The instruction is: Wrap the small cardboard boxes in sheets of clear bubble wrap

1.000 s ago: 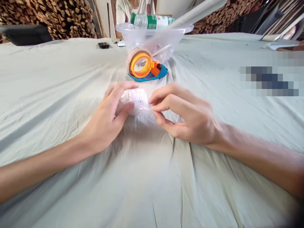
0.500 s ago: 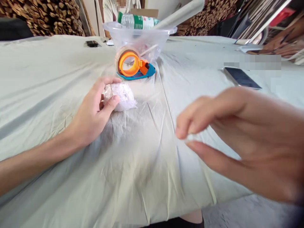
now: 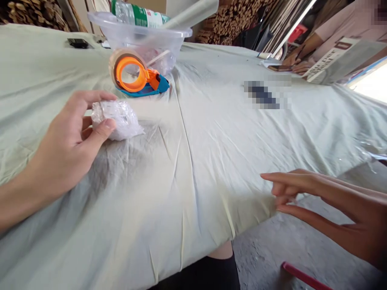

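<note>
My left hand (image 3: pixel 71 135) is closed around a small bundle in clear bubble wrap (image 3: pixel 121 123), thumb in front and fingers behind, on the cloth-covered table. What the wrap encloses cannot be made out. At the table's right front edge, my right hand (image 3: pixel 314 201) has its index finger stretched out while the other fingertips come together with the thumb; a faint clear bit may be between them, too small to name. Beyond the bundle stands an orange and blue tape dispenser (image 3: pixel 154 80) with a roll of tape (image 3: pixel 114 68) on it.
A clear plastic basin (image 3: pixel 139 34) behind the dispenser holds a green-labelled bottle (image 3: pixel 139 15) and a pale roll (image 3: pixel 196 12). A blurred dark phone (image 3: pixel 261 95) lies to the right. Another person's hands (image 3: pixel 298 64) are at the far right. Stacked wood lines the back.
My right hand has drawn back to the right and lower, toward the table edge, its index finger straightening. The view has turned right; my left hand keeps its hold on the bundle.
</note>
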`<state>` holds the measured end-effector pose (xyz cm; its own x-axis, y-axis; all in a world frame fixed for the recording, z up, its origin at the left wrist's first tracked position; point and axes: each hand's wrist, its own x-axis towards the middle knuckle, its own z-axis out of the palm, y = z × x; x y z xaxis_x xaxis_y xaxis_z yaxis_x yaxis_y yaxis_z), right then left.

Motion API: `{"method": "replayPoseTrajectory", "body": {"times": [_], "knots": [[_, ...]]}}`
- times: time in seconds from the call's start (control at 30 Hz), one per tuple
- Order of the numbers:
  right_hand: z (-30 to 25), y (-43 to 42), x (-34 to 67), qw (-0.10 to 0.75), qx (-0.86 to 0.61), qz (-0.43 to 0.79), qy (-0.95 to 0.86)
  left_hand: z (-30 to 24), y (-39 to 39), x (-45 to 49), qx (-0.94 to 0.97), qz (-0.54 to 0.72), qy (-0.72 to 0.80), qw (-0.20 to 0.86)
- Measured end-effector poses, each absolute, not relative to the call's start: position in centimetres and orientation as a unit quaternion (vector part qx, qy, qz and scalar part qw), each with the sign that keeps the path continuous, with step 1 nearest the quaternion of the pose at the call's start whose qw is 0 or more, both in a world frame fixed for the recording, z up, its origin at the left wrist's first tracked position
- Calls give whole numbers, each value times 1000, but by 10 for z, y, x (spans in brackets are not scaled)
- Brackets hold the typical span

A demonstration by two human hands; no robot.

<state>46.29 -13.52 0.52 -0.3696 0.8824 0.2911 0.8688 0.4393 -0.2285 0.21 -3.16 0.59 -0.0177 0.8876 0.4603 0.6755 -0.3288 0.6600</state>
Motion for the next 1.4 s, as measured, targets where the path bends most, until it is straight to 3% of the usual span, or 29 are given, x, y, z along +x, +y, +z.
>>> {"method": "replayPoseTrajectory", "body": {"times": [0.27,0.5,0.6,0.9,0.97,1.07,1.13,1.4], "knots": [[20,-93,471,105,-495,105,-856,5,-32,2,695,421,571,118],[44,-41,468,-72,-487,5,-870,10,-34,4,676,417,592,138],[45,-29,458,-100,-439,-2,-893,8,-33,3,678,427,579,154],[48,-15,452,-28,-299,-76,-951,9,-37,5,675,442,549,217],[63,-10,430,47,-277,-60,-958,9,-37,4,684,453,539,194],[73,-1,364,178,-358,-63,-914,6,-33,1,707,452,520,157],[65,5,315,244,-285,-76,-924,4,-31,-1,701,454,523,170],[9,41,248,263,-69,-142,-952,3,-28,-1,664,509,513,193]]}}
